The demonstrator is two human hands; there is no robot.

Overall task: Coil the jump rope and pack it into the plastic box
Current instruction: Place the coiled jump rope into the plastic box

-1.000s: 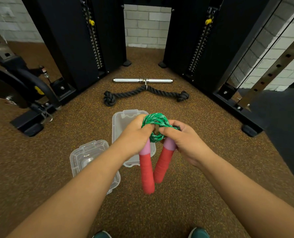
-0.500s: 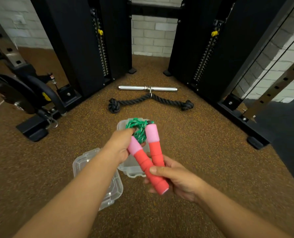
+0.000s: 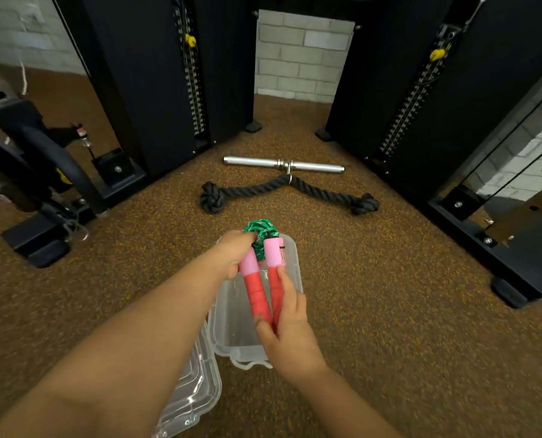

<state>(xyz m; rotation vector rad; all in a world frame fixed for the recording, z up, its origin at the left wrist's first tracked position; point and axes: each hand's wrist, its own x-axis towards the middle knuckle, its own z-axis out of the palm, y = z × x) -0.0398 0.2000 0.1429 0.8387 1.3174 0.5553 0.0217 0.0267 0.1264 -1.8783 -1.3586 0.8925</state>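
Speckled brown rubber floor [image 3: 389, 295], brick wall [image 3: 298, 55]; both hands, left [image 3: 234, 254] and right [image 3: 290, 330], grip the coiled rope [image 3: 260, 230] over the clear box [image 3: 231, 324].

Coiled green jump rope [image 3: 261, 233], red-pink handles together, above open clear plastic box [image 3: 231, 314].

No readable text, label, brand or number is showing anywhere; the marks on the weight stacks [image 3: 194, 90] are appearing too small and blurred to make out.
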